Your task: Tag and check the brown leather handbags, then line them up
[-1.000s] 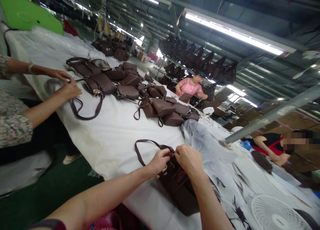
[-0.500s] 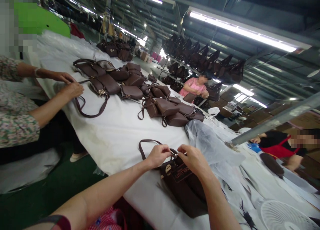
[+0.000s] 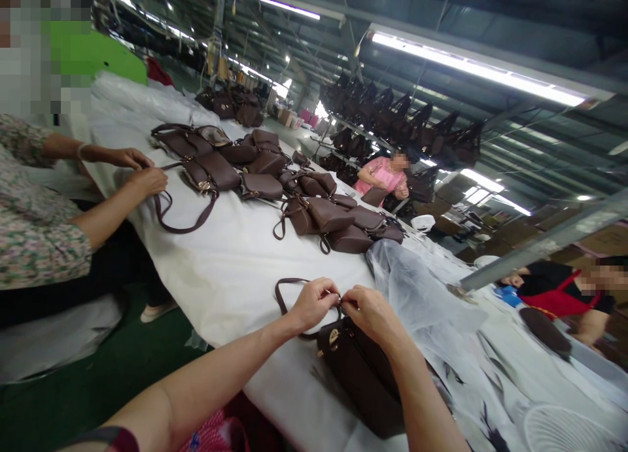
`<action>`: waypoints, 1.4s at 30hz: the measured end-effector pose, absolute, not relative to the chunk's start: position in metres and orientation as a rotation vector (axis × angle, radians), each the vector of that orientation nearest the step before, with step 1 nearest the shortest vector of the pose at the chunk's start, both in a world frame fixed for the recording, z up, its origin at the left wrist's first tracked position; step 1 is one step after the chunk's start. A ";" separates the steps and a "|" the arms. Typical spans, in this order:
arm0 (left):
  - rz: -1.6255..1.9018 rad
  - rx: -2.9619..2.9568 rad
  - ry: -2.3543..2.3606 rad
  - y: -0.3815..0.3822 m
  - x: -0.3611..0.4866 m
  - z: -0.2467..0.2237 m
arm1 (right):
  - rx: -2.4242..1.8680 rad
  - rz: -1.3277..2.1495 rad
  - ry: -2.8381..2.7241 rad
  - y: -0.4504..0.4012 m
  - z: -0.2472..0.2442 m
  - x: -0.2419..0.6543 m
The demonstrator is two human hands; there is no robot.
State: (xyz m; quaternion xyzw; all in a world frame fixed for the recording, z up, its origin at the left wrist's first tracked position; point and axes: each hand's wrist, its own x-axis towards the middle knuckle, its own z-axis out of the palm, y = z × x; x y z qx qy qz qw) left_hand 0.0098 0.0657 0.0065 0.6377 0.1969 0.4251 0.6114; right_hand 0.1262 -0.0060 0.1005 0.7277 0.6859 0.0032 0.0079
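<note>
A dark brown handbag with a round gold emblem lies on the white-covered table in front of me. Above its near-left top, my left hand pinches a small dark piece at the bag's strap. My right hand is closed at the same spot, its fingertips almost touching the left ones; the piece between them is too small to make out. The bag's thin strap loops out to the left, behind my left hand. My right hand and forearm hide part of the bag's top and right side.
Brown handbags lie piled across the white table. At the left a person's hands hold a bag's strap. Clear plastic sheeting, a metal pole and a white fan are to the right. Two people work farther off.
Both hands have come closer together above the bag. The lettered tag that lay on the bag's front is no longer visible. The view has shifted slightly.
</note>
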 end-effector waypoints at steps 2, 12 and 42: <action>0.977 1.449 0.437 0.065 0.013 0.007 | 2.274 0.035 2.147 -0.006 0.099 0.128; 0.955 1.084 0.336 0.058 0.028 -0.009 | 2.340 0.027 2.148 -0.012 0.099 0.128; 0.886 1.073 0.371 0.063 0.033 -0.008 | 2.353 -0.024 2.241 -0.012 0.098 0.133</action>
